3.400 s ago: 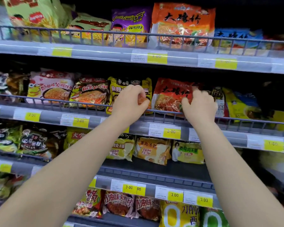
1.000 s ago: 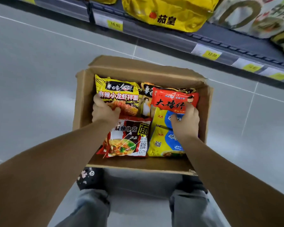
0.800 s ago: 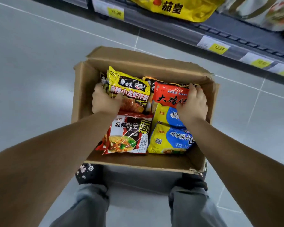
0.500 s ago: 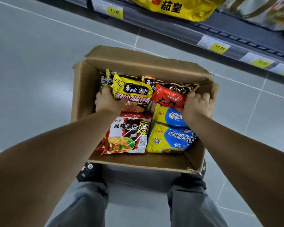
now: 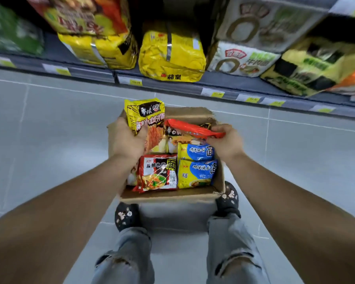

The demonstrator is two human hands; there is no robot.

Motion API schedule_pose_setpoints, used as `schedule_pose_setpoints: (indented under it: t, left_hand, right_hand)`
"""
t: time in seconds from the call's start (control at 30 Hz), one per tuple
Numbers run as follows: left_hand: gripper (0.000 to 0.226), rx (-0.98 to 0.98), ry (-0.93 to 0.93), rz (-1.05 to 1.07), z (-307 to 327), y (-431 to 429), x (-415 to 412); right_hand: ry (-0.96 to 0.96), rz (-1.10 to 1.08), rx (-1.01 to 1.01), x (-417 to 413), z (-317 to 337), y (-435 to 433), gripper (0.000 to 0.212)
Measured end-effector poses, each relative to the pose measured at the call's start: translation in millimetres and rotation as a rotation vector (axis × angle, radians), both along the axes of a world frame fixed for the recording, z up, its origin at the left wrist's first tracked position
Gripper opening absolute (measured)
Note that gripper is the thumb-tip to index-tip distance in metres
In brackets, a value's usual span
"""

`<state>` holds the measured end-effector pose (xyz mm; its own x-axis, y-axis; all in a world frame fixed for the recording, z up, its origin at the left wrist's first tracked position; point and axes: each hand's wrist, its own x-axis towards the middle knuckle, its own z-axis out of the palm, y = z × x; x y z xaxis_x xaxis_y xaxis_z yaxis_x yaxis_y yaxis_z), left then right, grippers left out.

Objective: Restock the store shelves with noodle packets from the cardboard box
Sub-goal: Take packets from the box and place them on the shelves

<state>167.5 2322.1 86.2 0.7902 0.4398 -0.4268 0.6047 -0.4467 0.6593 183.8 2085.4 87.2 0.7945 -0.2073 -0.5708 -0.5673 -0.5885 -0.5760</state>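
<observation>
- Your left hand (image 5: 127, 140) has its grip closed on the yellow packet (image 5: 147, 121), thumb across the front face; the packet stands upright, its top edge above the far rim of the cardboard box (image 5: 168, 196).
- Your right hand (image 5: 225, 143) pinches the red packet (image 5: 193, 130) at its right end; the packet lies nearly flat, seen edge-on, over the far half of the box.
- Step in hand, as I read it: pick-up. Both packets look lifted clear of the stack but sit over the box, not yet at a shelf.
- Left in the box: a red-and-black packet (image 5: 158, 173) at the near left, two blue-and-yellow packets (image 5: 196, 167) at the near right, more partly hidden beyond them. Restock is far from done.
- Next move: raise both packets up and past the far rim to the shelving. Match each to its own facing; the right slots are not in view here, so look up first.
- Watch the red one: an end pinch on a floppy packet may let it droop or slip.
- The box sits on the grey tiled floor (image 5: 49, 130), touching your shoes (image 5: 126, 217) at its near side.
- Beyond the box runs the bottom shelf (image 5: 230, 84), with yellow price tags (image 5: 136, 82) on its edge and large multipacks (image 5: 171, 56) on it. Frame is motion-blurred there; labels unreadable.
</observation>
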Motion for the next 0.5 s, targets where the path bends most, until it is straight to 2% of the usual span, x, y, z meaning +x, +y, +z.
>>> schedule_pose_setpoints:
  t: [0.1,0.17,0.23,0.3,0.37,0.5]
  left_hand:
    - [0.026,-0.089,-0.023,0.03,66.2,-0.8,-1.0]
    - [0.032,-0.14,-0.034,0.023,120.3,-3.5,-3.0]
    - [0.038,-0.186,-0.077,-0.005,173.4,-9.1,-5.6]
    - [0.043,-0.21,-0.129,-0.036,229.6,-19.4,-9.9]
    - [0.041,-0.176,-0.21,-0.063,284.5,-32.2,-16.6]
    - [0.064,-0.155,-0.264,-0.165,382.1,-67.3,-23.3]
  right_hand:
    - [-0.052,-0.285,0.251,-8.2,71.0,-1.0,0.021]
    - [-0.1,-0.396,0.373,-18.1,121.8,-5.8,0.02]
    - [-0.18,-0.373,0.324,-27.7,168.5,-12.0,0.009]
    - [-0.308,-0.346,0.199,-38.4,217.7,-18.9,0.009]
    - [-0.446,-0.391,0.119,-49.4,264.8,-27.4,0.007]
    - [-0.627,-0.527,0.075,-68.5,352.7,-57.6,0.01]
